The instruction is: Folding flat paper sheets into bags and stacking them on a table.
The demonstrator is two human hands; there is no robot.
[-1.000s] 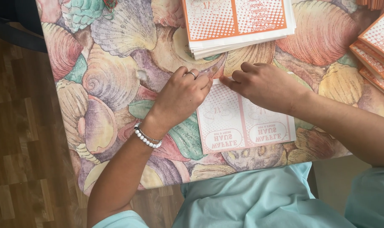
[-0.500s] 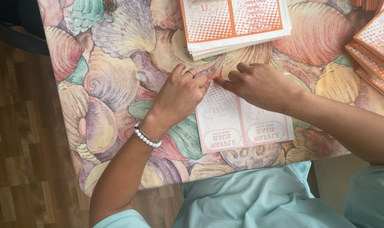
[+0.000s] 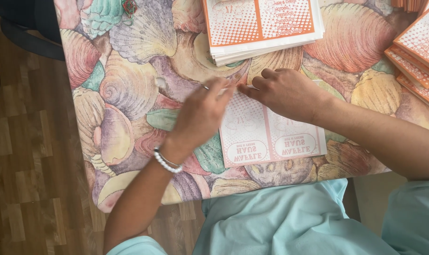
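Fingertips of both hands meet at the far edge of the printed paper sheet point(image 3: 271, 134). Left hand point(image 3: 202, 113) is blurred, fingers curled near the top-left corner; can't tell if it's pinching. Right hand point(image 3: 287, 92) presses flat on the sheet, not clamped. Sheet lies flat on the shell-pattern tablecloth point(image 3: 129, 94), stretching from the hands toward the person. Risk: thin paper could skew or crease if one hand slides unevenly. Stack of sheets point(image 3: 264, 28) sits just beyond.

Likely a home: shell-patterned tablecloth point(image 3: 129, 89) on a table, wood-look floor point(image 3: 25, 165).
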